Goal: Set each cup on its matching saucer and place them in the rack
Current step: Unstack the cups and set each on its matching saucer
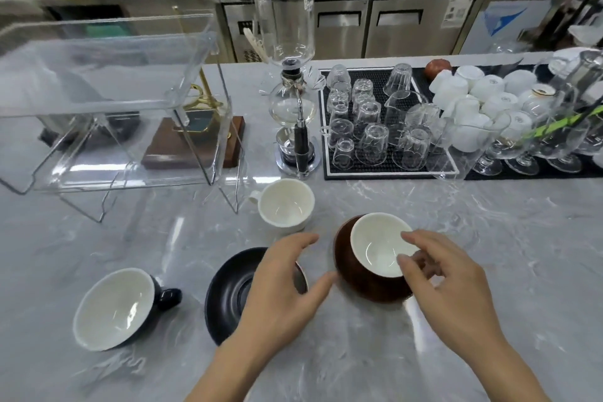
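A brown cup (pixel 362 274) with a white inside stands tilted on the marble counter. My right hand (pixel 452 287) pinches its near right rim. My left hand (pixel 282 290) hovers with spread fingers over the right side of a black saucer (pixel 225 294), its thumb close to the brown cup. A brown edge shows under the fingers; I cannot tell what it belongs to. To the left lies a black cup (pixel 114 308) with a white inside, its handle pointing right. A white cup (pixel 285 206) stands behind the saucer. The clear acrylic rack (pixel 107 101) is at the back left.
A glass siphon coffee maker (pixel 292 101) stands just behind the white cup. To its right, black mats (pixel 329 173) carry several upturned glasses, white cups and stemmed glasses. A wooden base (pixel 182 150) sits behind the rack. Steel fridges line the back.
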`<state>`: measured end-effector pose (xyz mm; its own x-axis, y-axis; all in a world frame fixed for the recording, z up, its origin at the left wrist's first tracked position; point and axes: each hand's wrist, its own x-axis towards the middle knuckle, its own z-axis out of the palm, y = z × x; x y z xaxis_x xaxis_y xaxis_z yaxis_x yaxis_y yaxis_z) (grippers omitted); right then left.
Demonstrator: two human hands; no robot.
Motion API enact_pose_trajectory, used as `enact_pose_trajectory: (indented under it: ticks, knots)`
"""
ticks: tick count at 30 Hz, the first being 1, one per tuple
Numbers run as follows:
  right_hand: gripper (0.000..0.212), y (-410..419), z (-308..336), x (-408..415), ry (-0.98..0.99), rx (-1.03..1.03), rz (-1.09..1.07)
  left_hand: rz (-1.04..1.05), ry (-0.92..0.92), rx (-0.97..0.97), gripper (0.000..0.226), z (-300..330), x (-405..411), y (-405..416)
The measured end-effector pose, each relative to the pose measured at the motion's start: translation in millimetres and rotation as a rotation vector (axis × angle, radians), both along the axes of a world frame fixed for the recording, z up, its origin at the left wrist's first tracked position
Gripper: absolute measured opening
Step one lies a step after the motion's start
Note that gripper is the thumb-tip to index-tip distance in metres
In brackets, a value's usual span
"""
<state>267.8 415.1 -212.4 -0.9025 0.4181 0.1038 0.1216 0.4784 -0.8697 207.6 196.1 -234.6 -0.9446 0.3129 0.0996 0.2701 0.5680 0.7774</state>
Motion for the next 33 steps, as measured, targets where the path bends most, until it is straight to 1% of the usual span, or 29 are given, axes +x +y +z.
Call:
enact_pose_trajectory:
  ticks: [4, 8, 13, 18, 21, 24, 27, 30, 33]
  knots:
    - [0.027, -41.0, 9.1, -6.8, 0.004, 0.007, 0.129, 0.078, 0.093, 0.008, 0.051, 11.8, 7.9, -35.8]
    - [0.027, -85.1, 13.3, -14.9, 0.0, 0.04, 0.29, 0.157, 0.099, 0.073, 0.045, 22.9, 19.1, -77.4]
    - [0.027, -125.3, 11.7, -22.8, -0.022, 0.076, 0.414, 0.271, 0.134, 0.107, 0.045, 28.2, 30.5, -121.3]
    - [0.029, -158.3, 10.4, -30.8, -0.022, 0.104, 0.494, 0.369, 0.125, 0.123, 0.047, 26.2, 37.7, -160.9]
    - [0.026, -178.0, 8.3, -35.8, -0.029, 0.131, 0.529, 0.433, 0.113, 0.093, 0.047, 21.2, 41.7, -186.9]
    - [0.03, -194.3, 3.4, -39.7, -0.035, 0.162, 0.561, 0.492, 0.097, 0.068, 0.048, 15.7, 44.3, -208.4]
    - [0.025, -207.4, -2.7, -41.8, -0.046, 0.184, 0.577, 0.52, 0.081, 0.054, 0.054, 7.4, 44.6, -224.8]
    - [0.03, -221.1, -9.8, -47.3, -0.061, 0.192, 0.595, 0.505, 0.064, 0.031, 0.064, 0.1, 42.3, -235.9]
    - [0.037, -235.2, -18.8, -56.1, -0.115, 0.254, 0.625, 0.47, 0.018, 0.018, 0.078, -7.4, 36.8, -244.9]
